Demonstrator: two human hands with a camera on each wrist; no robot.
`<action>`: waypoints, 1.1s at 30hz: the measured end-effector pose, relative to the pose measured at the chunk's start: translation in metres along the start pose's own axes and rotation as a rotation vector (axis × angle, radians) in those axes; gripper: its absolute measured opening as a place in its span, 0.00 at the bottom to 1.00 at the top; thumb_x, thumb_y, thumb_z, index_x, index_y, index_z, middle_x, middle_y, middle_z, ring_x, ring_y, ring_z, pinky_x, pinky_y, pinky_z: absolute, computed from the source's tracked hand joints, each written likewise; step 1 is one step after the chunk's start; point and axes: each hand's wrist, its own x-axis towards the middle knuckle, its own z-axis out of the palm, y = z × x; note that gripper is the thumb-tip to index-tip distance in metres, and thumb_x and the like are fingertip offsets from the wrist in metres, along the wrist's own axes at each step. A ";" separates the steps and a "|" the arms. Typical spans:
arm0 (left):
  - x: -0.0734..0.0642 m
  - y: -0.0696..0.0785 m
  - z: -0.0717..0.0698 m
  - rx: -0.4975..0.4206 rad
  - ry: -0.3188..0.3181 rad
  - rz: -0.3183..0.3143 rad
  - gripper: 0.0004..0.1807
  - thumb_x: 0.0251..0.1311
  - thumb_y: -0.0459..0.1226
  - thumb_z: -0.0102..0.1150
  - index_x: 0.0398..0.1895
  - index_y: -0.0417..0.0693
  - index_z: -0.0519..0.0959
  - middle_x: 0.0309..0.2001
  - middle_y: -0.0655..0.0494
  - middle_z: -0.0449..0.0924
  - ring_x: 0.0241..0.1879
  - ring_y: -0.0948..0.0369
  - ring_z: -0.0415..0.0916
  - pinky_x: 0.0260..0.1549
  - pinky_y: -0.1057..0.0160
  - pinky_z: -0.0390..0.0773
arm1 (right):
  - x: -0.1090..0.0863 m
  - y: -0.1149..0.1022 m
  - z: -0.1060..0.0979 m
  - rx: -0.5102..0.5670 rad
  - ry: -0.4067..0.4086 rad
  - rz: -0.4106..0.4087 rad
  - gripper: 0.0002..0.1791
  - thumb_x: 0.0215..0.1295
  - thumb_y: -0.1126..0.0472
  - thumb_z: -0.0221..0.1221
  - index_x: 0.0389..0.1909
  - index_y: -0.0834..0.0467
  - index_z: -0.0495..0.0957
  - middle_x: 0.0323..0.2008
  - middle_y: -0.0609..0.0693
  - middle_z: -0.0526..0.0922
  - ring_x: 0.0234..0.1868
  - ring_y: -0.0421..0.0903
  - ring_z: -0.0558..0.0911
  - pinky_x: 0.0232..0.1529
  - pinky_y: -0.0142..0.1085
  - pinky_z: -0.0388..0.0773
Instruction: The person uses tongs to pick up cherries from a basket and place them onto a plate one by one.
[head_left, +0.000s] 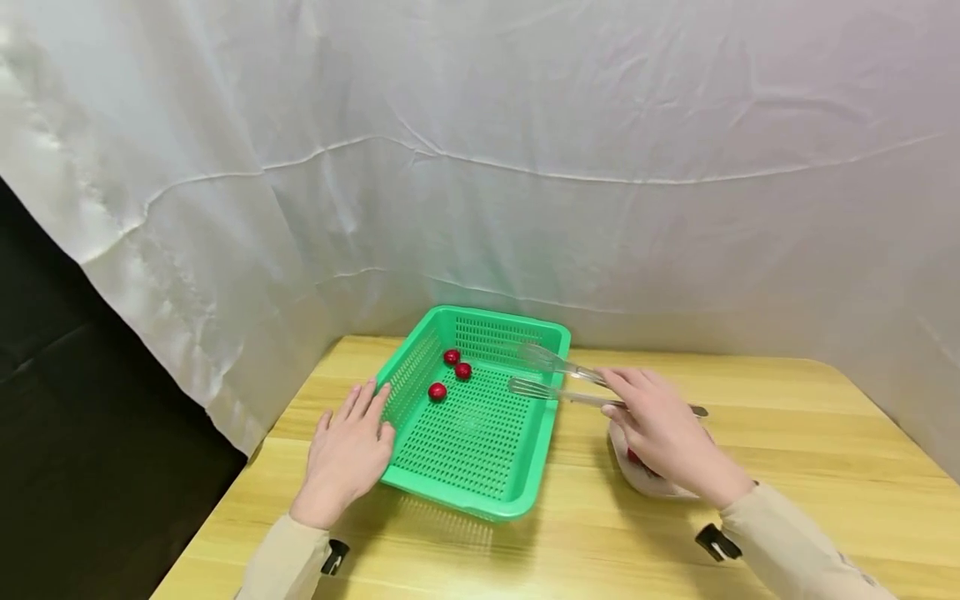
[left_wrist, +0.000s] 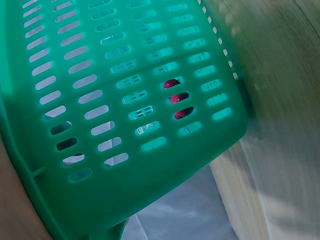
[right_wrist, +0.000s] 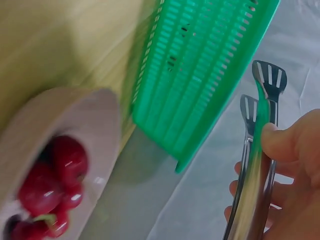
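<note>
My left hand (head_left: 350, 447) rests on the left rim of a green plastic basket (head_left: 504, 507), its fingers extended. Three red cherries (head_left: 437, 392) lie inside on the slotted bottom, toward the back left. My right hand (head_left: 667, 431) grips a pair of metal tongs (head_left: 585, 399), whose slotted tips stand apart above the basket's right side with nothing between them. Beneath that hand is a pale bowl (head_left: 651, 486), mostly covered from the head view. In the right wrist view the bowl holds several cherries (right_wrist: 69, 159), one with a green stem.
Under everything is a light wooden table (head_left: 757, 467). A white cloth (head_left: 600, 167) hangs behind it and along the left. Black material (head_left: 90, 433) shows beyond the table's left edge. Each sleeve carries a black clip (head_left: 717, 542) at the wrist.
</note>
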 end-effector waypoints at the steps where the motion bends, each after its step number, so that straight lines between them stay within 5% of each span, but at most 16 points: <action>1: 0.000 0.000 0.000 0.000 0.006 0.001 0.31 0.72 0.43 0.35 0.77 0.47 0.56 0.77 0.47 0.49 0.75 0.45 0.44 0.66 0.31 0.44 | 0.005 -0.002 0.002 0.002 -0.010 -0.005 0.28 0.64 0.67 0.62 0.65 0.63 0.71 0.54 0.57 0.79 0.51 0.56 0.76 0.51 0.53 0.71; 26: 0.002 0.000 0.004 0.007 0.028 0.002 0.30 0.72 0.42 0.38 0.76 0.47 0.59 0.76 0.47 0.52 0.74 0.45 0.47 0.66 0.31 0.46 | 0.091 -0.021 0.068 -0.132 -0.233 0.005 0.27 0.65 0.62 0.63 0.64 0.63 0.72 0.56 0.57 0.78 0.55 0.55 0.74 0.54 0.53 0.72; 33: 0.001 0.000 0.004 0.003 0.033 0.000 0.30 0.72 0.43 0.37 0.76 0.47 0.59 0.76 0.47 0.52 0.74 0.45 0.47 0.66 0.31 0.47 | 0.107 -0.021 0.085 -0.204 -0.262 -0.014 0.24 0.65 0.61 0.64 0.61 0.62 0.75 0.52 0.56 0.79 0.50 0.54 0.75 0.44 0.46 0.72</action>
